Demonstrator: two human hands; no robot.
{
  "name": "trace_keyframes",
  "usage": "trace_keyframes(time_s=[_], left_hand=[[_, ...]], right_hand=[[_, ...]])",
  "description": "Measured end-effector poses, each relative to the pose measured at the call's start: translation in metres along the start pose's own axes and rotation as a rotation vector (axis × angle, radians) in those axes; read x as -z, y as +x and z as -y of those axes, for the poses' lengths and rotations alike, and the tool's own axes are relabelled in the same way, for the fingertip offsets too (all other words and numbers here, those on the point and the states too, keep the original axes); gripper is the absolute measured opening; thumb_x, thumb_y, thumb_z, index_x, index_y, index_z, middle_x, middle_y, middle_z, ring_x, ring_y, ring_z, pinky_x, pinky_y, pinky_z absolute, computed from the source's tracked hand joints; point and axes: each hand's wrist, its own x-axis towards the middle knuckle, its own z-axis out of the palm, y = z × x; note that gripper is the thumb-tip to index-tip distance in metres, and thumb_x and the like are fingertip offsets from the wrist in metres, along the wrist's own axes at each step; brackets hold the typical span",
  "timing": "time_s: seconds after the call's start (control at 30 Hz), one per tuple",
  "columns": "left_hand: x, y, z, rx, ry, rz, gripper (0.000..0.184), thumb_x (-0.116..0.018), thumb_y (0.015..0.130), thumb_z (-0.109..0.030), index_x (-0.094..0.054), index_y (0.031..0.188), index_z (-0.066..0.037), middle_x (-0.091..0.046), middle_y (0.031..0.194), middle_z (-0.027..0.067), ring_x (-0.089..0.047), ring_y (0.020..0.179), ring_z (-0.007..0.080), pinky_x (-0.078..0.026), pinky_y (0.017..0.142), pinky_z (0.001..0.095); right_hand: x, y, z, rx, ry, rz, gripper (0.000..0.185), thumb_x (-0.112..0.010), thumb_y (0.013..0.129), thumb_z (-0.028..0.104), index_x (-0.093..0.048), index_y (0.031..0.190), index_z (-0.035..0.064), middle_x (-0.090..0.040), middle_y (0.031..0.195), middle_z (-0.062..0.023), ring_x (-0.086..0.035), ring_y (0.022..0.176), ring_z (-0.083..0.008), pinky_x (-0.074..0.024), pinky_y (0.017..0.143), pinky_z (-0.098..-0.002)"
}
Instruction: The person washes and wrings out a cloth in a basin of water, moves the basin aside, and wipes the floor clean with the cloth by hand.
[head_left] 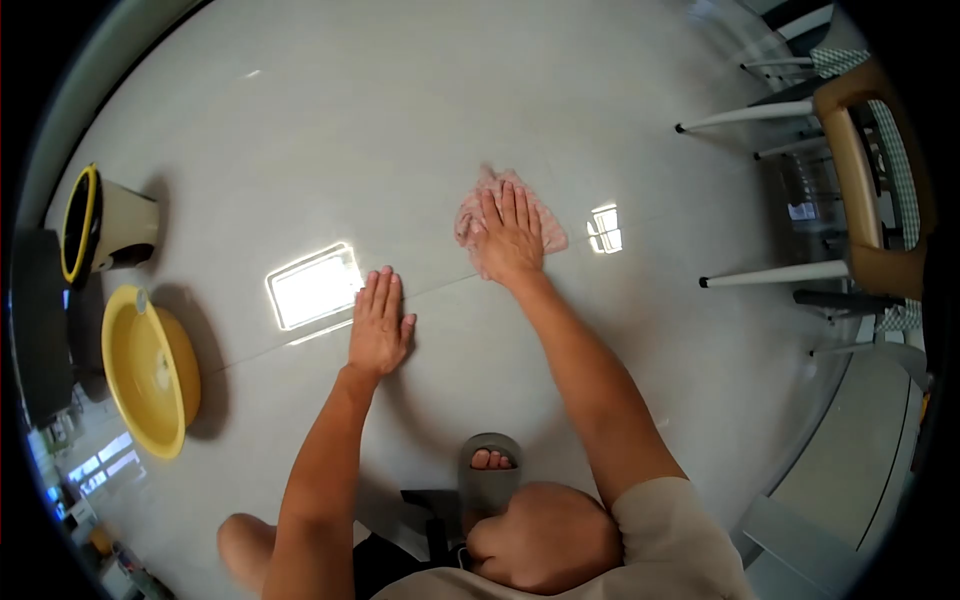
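Note:
A crumpled pink cloth (550, 232) lies on the glossy light floor (440, 110), a little right of the middle. My right hand (510, 235) presses flat on top of it, fingers stretched out and pointing away from me; the cloth shows around the fingers on both sides. To the left, my left hand (378, 325) rests flat on the bare floor, fingers together and extended, thumb apart, with nothing in it. It is beside a bright window reflection.
At the left are a yellow basin (185, 375) and a cream bin (128, 220) with a yellow-and-black rim. Chairs with white legs (775, 273) stand at the right, near a pale cabinet (850, 440). My sandalled foot (490, 470) is below my hands.

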Motion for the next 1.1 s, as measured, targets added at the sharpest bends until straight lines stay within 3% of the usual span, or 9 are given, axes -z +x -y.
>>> trace_keyframes(time_s=[0.1, 0.2, 0.33, 0.43, 0.53, 0.67, 0.87, 0.97, 1.1], left_hand=[[0.01, 0.0, 0.01, -0.062, -0.1, 0.023, 0.069, -0.061, 0.106, -0.02, -0.034, 0.165, 0.004, -0.028, 0.176, 0.0217, -0.021, 0.164, 0.0432, -0.022, 0.132, 0.0568], [0.007, -0.006, 0.018, -0.119, -0.153, -0.025, 0.063, -0.059, 0.106, -0.014, -0.038, 0.163, 0.004, -0.03, 0.175, 0.0203, -0.024, 0.164, 0.0415, -0.021, 0.134, 0.0551], [0.013, -0.01, 0.013, -0.109, -0.238, -0.061, 0.064, -0.061, 0.103, -0.006, -0.039, 0.162, 0.005, -0.032, 0.173, 0.0229, -0.026, 0.163, 0.0439, -0.023, 0.134, 0.0553], [0.012, -0.021, 0.018, -0.124, -0.266, -0.092, 0.062, -0.061, 0.102, -0.005, -0.042, 0.16, 0.005, -0.037, 0.17, 0.0238, -0.031, 0.16, 0.0449, -0.025, 0.133, 0.0547], [0.018, -0.039, 0.015, -0.089, -0.205, -0.088, 0.059, -0.061, 0.101, -0.005, -0.045, 0.156, 0.008, -0.041, 0.167, 0.0255, -0.035, 0.158, 0.0456, -0.029, 0.132, 0.0532], [0.02, -0.049, 0.017, -0.024, -0.117, -0.116, 0.058, -0.06, 0.103, -0.011, -0.047, 0.156, 0.009, -0.041, 0.168, 0.0237, -0.038, 0.157, 0.043, -0.032, 0.13, 0.0527], [0.011, -0.05, 0.016, -0.009, -0.166, -0.153, 0.06, -0.06, 0.101, -0.008, -0.046, 0.157, 0.008, -0.039, 0.169, 0.0234, -0.034, 0.159, 0.0437, -0.029, 0.131, 0.0554], [0.02, -0.047, 0.024, -0.033, -0.221, -0.122, 0.062, -0.058, 0.098, -0.002, -0.045, 0.157, 0.008, -0.038, 0.169, 0.0246, -0.033, 0.159, 0.0441, -0.028, 0.131, 0.056], [0.026, -0.05, 0.028, -0.028, -0.3, -0.071, 0.067, -0.056, 0.095, 0.004, -0.042, 0.16, 0.006, -0.036, 0.17, 0.0246, -0.029, 0.161, 0.0449, -0.026, 0.133, 0.054]], right_hand=[[0.003, -0.025, -0.023, 0.1, 0.035, 0.032, 0.068, -0.047, 0.11, 0.045, -0.037, 0.17, 0.0153, -0.023, 0.18, -0.0173, -0.018, 0.167, -0.0365, -0.0122, 0.135, -0.0511], [0.01, -0.099, -0.045, 0.143, 0.027, -0.025, 0.076, -0.058, 0.104, 0.046, -0.038, 0.169, 0.0102, -0.027, 0.177, -0.0239, -0.023, 0.164, -0.0424, -0.0159, 0.133, -0.0566], [-0.011, -0.147, 0.022, 0.076, -0.021, -0.079, 0.083, -0.064, 0.1, 0.051, -0.041, 0.167, 0.0066, -0.028, 0.174, -0.0311, -0.025, 0.162, -0.0468, -0.0167, 0.132, -0.0601], [-0.021, -0.104, 0.097, 0.021, 0.017, -0.092, 0.081, -0.061, 0.102, 0.053, -0.042, 0.166, 0.0063, -0.029, 0.174, -0.0315, -0.025, 0.162, -0.0464, -0.0166, 0.132, -0.0592], [-0.026, -0.027, 0.137, 0.126, 0.074, -0.1, 0.08, -0.058, 0.103, 0.052, -0.04, 0.166, 0.0047, -0.029, 0.174, -0.0308, -0.024, 0.163, -0.0458, -0.0162, 0.132, -0.0583], [-0.02, -0.028, 0.121, 0.176, 0.2, -0.036, 0.08, -0.057, 0.105, 0.049, -0.038, 0.166, 0.0029, -0.027, 0.175, -0.0295, -0.023, 0.164, -0.0437, -0.0155, 0.132, -0.0581], [-0.023, -0.146, 0.039, -0.113, -0.004, -0.075, 0.087, -0.061, 0.101, 0.051, -0.035, 0.167, -0.0005, -0.025, 0.174, -0.0341, -0.02, 0.163, -0.0511, -0.0137, 0.132, -0.0632], [-0.034, -0.146, 0.08, -0.042, -0.003, -0.092, 0.09, -0.063, 0.1, 0.052, -0.035, 0.165, -0.0029, -0.024, 0.173, -0.0366, -0.02, 0.162, -0.0542, -0.0152, 0.131, -0.0642], [-0.037, -0.057, 0.148, 0.069, 0.064, -0.127, 0.087, -0.065, 0.099, 0.052, -0.041, 0.163, -0.0017, -0.027, 0.172, -0.036, -0.024, 0.161, -0.0519, -0.0182, 0.13, -0.0631]])
